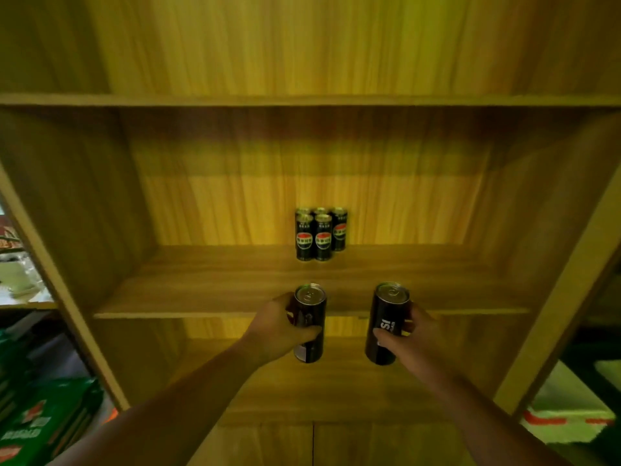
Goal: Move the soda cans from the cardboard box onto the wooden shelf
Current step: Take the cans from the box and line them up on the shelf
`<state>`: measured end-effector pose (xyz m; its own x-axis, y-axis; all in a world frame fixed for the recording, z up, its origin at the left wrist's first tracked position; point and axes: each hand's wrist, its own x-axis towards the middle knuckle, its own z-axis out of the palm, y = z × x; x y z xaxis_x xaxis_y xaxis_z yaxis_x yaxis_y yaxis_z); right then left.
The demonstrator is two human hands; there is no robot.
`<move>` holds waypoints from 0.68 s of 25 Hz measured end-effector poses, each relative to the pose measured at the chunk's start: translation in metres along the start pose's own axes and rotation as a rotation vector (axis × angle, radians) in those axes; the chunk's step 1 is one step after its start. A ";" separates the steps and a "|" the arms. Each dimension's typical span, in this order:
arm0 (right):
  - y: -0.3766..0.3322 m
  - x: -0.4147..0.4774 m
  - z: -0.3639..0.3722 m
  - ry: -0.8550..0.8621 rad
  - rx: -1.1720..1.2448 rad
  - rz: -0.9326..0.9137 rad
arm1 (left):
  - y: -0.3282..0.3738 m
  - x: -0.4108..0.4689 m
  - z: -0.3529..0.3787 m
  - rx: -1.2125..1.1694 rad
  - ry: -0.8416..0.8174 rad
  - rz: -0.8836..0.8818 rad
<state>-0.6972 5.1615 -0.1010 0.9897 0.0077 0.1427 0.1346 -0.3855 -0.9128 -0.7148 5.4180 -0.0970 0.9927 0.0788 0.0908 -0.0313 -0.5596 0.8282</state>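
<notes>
- Two soda cans being carried upright toward the wooden shelf (302, 290): left hand (279, 331) clenching the left can (309, 322), right hand (411, 334) gripping the right can (386, 322).
- Approaching the five shelved cans (320, 234) near the back.
- Risking clipping the shelf edge, or toppling the cluster by pushing in carelessly.

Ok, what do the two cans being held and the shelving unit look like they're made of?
The can in the left hand and the can in the right hand look like metal, likely aluminium: bare silvery tops with pull tabs, glossy dark printed sides. The shelf shows yellowish wood grain with a smooth, even surface; whether it is solid wood or a laminate over board cannot be told.
</notes>
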 end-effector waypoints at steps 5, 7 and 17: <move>-0.041 0.057 -0.004 -0.022 0.011 -0.029 | 0.024 0.059 -0.029 -0.050 0.084 0.010; -0.046 0.084 0.005 -0.040 0.013 -0.031 | 0.018 0.088 -0.036 -0.055 0.110 0.006; -0.004 0.216 0.074 -0.170 0.009 0.044 | -0.029 0.207 -0.012 -0.030 0.146 -0.122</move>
<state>-0.4809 5.2327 -0.0944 0.9884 0.1476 0.0367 0.0909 -0.3802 -0.9204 -0.5098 5.4605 -0.0955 0.9621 0.2646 0.0660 0.0828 -0.5141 0.8537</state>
